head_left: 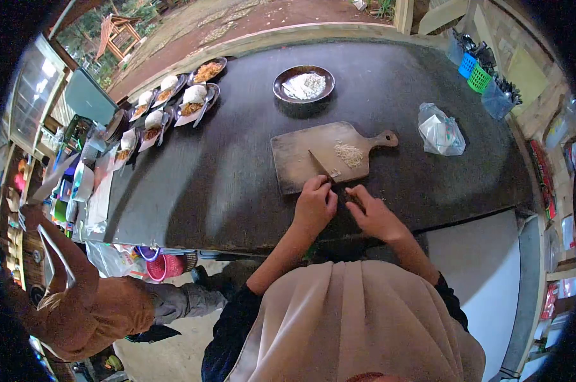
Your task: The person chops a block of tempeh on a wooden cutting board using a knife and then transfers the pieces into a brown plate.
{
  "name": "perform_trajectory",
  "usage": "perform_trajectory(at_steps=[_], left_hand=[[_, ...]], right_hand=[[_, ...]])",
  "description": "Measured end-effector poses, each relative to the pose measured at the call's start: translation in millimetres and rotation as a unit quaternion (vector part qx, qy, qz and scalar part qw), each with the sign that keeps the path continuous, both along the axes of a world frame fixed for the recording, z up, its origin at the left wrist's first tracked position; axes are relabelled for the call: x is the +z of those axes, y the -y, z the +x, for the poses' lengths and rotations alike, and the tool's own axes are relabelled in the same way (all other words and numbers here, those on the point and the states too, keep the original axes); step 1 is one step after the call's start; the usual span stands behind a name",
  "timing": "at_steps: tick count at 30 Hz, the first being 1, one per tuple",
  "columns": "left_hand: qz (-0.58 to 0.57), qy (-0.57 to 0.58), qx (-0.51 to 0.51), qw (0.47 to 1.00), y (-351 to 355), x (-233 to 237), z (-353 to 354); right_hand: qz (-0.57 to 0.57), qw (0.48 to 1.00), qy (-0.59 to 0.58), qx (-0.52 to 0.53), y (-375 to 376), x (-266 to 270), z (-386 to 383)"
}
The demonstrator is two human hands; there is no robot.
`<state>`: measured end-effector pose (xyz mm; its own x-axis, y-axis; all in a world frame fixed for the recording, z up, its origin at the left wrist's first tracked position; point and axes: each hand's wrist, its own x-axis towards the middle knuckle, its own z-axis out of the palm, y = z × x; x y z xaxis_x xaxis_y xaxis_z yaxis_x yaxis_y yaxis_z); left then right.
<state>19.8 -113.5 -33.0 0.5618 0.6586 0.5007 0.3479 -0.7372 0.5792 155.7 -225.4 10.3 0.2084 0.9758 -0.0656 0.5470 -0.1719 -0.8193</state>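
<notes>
A wooden cutting board with a handle lies on the dark table in front of me. On its right half is a small heap of pale chopped pieces, with a few more bits by the knife. The knife slants across the board, tip pointing away and left. My right hand is closed at the near edge, around what appears to be the knife's dark handle. Beside the blade, my left hand has its fingers curled together at the board's front edge; whatever they hold is hidden.
Beyond the board stands a dark bowl of white powder. A plastic bag lies to the right. Several plates of rice and food line the table's left. Cutlery baskets stand far right. Another person is at the left.
</notes>
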Motion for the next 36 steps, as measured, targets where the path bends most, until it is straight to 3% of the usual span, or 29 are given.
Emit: perform_trajectory(at_steps=[14,17,22,23,25,29,35,36], left_hand=[[-0.012,-0.005,-0.013,1.0,-5.3,-0.2,-1.8],[-0.013,-0.008,-0.014,1.0,-4.5,-0.3,-1.4],[-0.015,-0.048,-0.037,0.998,-9.2,4.4,-5.5],[-0.024,-0.054,-0.049,0.997,-10.5,3.9,-5.9],[-0.036,-0.061,-0.063,0.996,-13.3,5.6,-7.1],[-0.032,-0.092,-0.088,0.991,-14.0,14.3,-12.6],[-0.003,-0.142,-0.128,0.982,-19.9,20.7,-16.1],[-0.007,-0.154,-0.136,0.979,-19.5,22.3,-17.4]], right_hand=[[-0.053,0.999,-0.006,-0.002,5.2,10.2,-0.1],[0.039,0.999,-0.006,-0.013,0.0,-4.9,-3.6],[-0.122,0.992,-0.022,-0.006,3.1,29.8,-2.3],[-0.123,0.992,-0.022,-0.005,4.4,19.3,-2.5],[-0.011,1.0,-0.002,-0.011,4.6,-2.4,-4.2],[-0.025,0.998,-0.053,-0.008,1.7,4.6,0.0],[0.015,1.0,0.008,-0.022,3.7,5.2,-10.7],[-0.046,0.998,-0.024,-0.023,0.0,20.9,-7.3]])
